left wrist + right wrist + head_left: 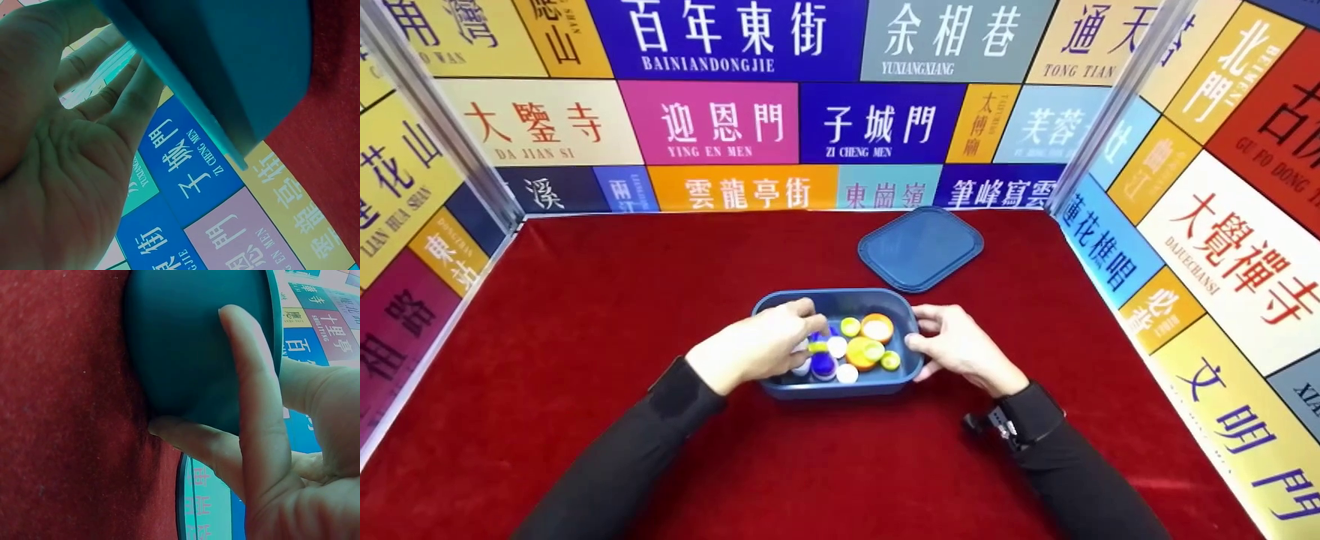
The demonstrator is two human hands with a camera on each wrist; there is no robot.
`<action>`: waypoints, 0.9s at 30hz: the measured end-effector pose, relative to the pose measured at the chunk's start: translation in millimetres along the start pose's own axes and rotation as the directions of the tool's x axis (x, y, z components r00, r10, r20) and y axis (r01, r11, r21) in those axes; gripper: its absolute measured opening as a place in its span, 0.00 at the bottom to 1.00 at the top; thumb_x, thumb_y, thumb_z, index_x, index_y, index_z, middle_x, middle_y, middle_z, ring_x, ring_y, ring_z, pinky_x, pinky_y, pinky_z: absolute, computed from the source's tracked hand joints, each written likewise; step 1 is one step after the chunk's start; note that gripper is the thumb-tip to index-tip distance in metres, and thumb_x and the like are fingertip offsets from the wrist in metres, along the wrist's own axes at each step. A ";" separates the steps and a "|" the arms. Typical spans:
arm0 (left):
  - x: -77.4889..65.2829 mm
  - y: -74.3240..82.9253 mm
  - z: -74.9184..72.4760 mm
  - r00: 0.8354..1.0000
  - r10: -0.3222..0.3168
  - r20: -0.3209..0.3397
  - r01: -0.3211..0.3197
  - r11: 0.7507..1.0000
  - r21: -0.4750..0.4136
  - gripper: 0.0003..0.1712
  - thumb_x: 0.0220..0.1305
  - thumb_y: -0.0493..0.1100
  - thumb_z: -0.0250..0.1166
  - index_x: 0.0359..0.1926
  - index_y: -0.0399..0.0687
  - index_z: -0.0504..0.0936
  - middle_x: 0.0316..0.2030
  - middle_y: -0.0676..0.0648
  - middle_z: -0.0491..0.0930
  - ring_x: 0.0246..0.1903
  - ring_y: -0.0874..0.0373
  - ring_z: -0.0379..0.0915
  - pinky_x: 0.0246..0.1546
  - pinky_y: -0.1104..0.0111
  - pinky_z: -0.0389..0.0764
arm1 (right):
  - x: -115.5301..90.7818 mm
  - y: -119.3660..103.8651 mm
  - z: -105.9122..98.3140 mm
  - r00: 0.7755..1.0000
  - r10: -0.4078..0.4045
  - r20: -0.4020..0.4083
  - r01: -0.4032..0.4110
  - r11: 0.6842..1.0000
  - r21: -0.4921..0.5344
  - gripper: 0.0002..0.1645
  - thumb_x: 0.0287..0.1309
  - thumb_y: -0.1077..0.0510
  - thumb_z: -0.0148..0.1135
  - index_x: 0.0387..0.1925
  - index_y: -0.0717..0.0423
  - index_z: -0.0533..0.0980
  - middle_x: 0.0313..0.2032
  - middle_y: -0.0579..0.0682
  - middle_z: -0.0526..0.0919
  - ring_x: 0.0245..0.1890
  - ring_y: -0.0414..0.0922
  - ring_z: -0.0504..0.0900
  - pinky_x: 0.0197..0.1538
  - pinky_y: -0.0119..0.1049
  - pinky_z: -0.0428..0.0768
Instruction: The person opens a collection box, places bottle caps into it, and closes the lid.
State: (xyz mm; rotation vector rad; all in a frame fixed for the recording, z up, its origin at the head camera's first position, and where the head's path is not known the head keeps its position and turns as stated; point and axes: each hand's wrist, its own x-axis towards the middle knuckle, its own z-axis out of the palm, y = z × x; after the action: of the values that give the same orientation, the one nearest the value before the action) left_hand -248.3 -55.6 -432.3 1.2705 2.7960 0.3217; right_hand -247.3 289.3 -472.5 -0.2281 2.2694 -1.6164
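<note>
A blue plastic box [840, 388] stands on the red cloth, holding several small round pieces that look like bottle caps. Orange caps [877, 328], yellow-green caps [850, 326], white caps [847, 373] and a blue piece [823, 365] lie inside. My left hand [757, 341] reaches over the box's left end, bent fingers down among the pieces; whether they pinch one is hidden. In the left wrist view the box wall covers its fingertips. My right hand [960, 345] grips the box's right end, its thumb at the rim, other fingers against the outer wall [191, 343].
A blue lid [922, 247] lies flat on the red cloth [660, 255], behind the box and to its right. Panels [720, 120] printed with characters wall off the back and both sides of the table.
</note>
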 end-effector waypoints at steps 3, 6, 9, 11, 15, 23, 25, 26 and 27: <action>-1.6 0.3 -1.0 1.000 0.012 -0.012 -0.012 1.000 0.008 0.22 0.78 0.43 0.78 0.68 0.47 0.88 0.53 0.40 0.84 0.52 0.49 0.84 0.55 0.55 0.96 | -0.7 -0.4 -0.6 1.000 -0.003 -0.001 0.003 1.000 0.001 0.35 0.77 0.68 0.67 0.81 0.67 0.75 0.69 0.70 0.88 0.45 0.57 0.99 0.36 0.47 0.98; -3.4 -0.2 -1.7 1.000 0.021 -0.023 -0.021 1.000 0.011 0.21 0.78 0.44 0.78 0.67 0.46 0.88 0.53 0.39 0.84 0.53 0.48 0.84 0.56 0.56 0.97 | -1.0 -0.7 -0.9 1.000 -0.003 0.000 0.003 1.000 0.003 0.35 0.77 0.68 0.67 0.81 0.67 0.74 0.69 0.71 0.88 0.45 0.58 0.99 0.36 0.47 0.97; -5.7 -1.1 -1.8 0.999 0.022 -0.031 -0.022 1.000 0.011 0.21 0.78 0.44 0.79 0.66 0.45 0.88 0.54 0.39 0.85 0.53 0.48 0.85 0.57 0.55 0.97 | -0.6 -0.5 -0.7 1.000 -0.002 0.001 0.002 1.000 0.004 0.35 0.77 0.68 0.67 0.81 0.67 0.74 0.69 0.71 0.88 0.45 0.58 0.99 0.36 0.47 0.98; -7.4 -1.3 -1.8 0.999 0.021 -0.036 -0.021 1.000 0.009 0.21 0.77 0.44 0.79 0.65 0.45 0.88 0.54 0.39 0.85 0.53 0.48 0.85 0.57 0.55 0.97 | -0.2 0.0 -0.5 1.000 0.000 0.000 0.000 1.000 0.003 0.35 0.77 0.68 0.67 0.81 0.67 0.74 0.69 0.71 0.88 0.45 0.57 0.99 0.36 0.48 0.98; -10.2 -1.4 -2.5 0.998 0.026 -0.051 -0.025 0.999 0.024 0.20 0.77 0.44 0.79 0.65 0.46 0.89 0.54 0.40 0.85 0.53 0.48 0.85 0.56 0.55 0.97 | 0.5 0.9 0.0 1.000 0.002 -0.002 -0.002 1.000 0.002 0.35 0.76 0.68 0.67 0.81 0.67 0.75 0.69 0.70 0.88 0.45 0.57 0.99 0.36 0.48 0.98; -16.8 -3.7 -4.9 0.996 0.020 -0.088 -0.014 0.997 0.070 0.20 0.76 0.46 0.80 0.63 0.49 0.89 0.54 0.42 0.86 0.52 0.48 0.86 0.54 0.53 0.98 | 0.4 1.0 0.3 1.000 0.003 -0.005 -0.003 1.000 0.000 0.35 0.76 0.68 0.67 0.81 0.68 0.75 0.69 0.70 0.88 0.45 0.57 0.99 0.36 0.49 0.98; -18.8 -5.7 -4.1 0.993 0.033 -0.112 -0.025 0.997 0.078 0.19 0.75 0.45 0.81 0.62 0.50 0.90 0.53 0.42 0.86 0.51 0.48 0.87 0.53 0.54 0.98 | -0.1 0.2 0.7 1.000 0.005 -0.007 -0.005 1.000 -0.005 0.35 0.76 0.68 0.67 0.81 0.67 0.75 0.69 0.70 0.88 0.45 0.57 0.99 0.36 0.49 0.98; -20.0 -6.7 -3.8 0.991 0.042 -0.125 -0.031 0.996 0.087 0.18 0.75 0.45 0.81 0.61 0.50 0.90 0.52 0.42 0.86 0.50 0.48 0.87 0.52 0.54 0.98 | -0.3 0.0 0.8 1.000 0.004 -0.006 -0.005 1.000 -0.006 0.35 0.75 0.68 0.67 0.81 0.67 0.75 0.69 0.70 0.88 0.45 0.57 0.98 0.36 0.49 0.98; -21.2 -7.8 -3.3 0.989 0.051 -0.137 -0.039 0.995 0.095 0.18 0.75 0.44 0.81 0.61 0.50 0.91 0.51 0.42 0.86 0.49 0.48 0.88 0.51 0.54 0.98 | -0.4 -0.1 0.9 1.000 0.004 -0.006 -0.004 1.000 -0.006 0.36 0.75 0.68 0.67 0.81 0.67 0.75 0.69 0.70 0.88 0.45 0.57 0.98 0.36 0.49 0.98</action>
State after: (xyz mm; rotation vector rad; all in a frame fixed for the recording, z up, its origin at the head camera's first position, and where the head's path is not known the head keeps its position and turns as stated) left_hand -240.5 -77.0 -431.5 1.3838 2.9336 0.2986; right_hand -246.6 288.5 -472.5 -0.2197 2.2783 -1.6107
